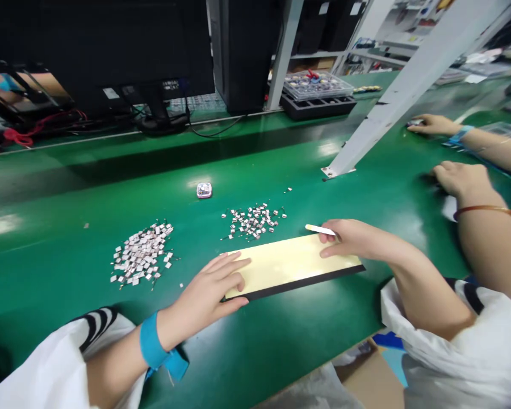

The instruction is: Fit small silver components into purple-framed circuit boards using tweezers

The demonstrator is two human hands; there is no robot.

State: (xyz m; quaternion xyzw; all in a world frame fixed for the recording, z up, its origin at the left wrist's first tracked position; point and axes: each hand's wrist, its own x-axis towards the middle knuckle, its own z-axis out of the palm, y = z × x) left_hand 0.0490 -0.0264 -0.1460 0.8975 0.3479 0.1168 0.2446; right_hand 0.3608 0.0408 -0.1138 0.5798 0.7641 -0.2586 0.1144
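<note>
Left hand (pixel 210 287) lay flat on the left end of a long cream rectangular board with a black edge (pixel 292 267), right hand (pixel 349 238) on its right end. Hands apart, neither clamped on the board. A thin white stick with a yellowish tip (pixel 319 229) stuck out at the right fingertips (pixel 327 237), just past the board's far edge; cannot tell if it was pinched.

Board sat on a glossy green workbench (pixel 187 335). Left of it, a heap of small white-pink metal parts with thin wires (pixel 141 254). Beyond it, a smaller, looser heap of the same parts (pixel 253 221), and further out a small shiny pinkish square packet (pixel 204 190).

Right of the board, a second person's hands (pixel 460 179), one wrist with a brown bangle (pixel 485 211). Beyond the board, a white steel post (pixel 392 108) and a clear plastic box of parts on a black tray (pixel 317 85)
</note>
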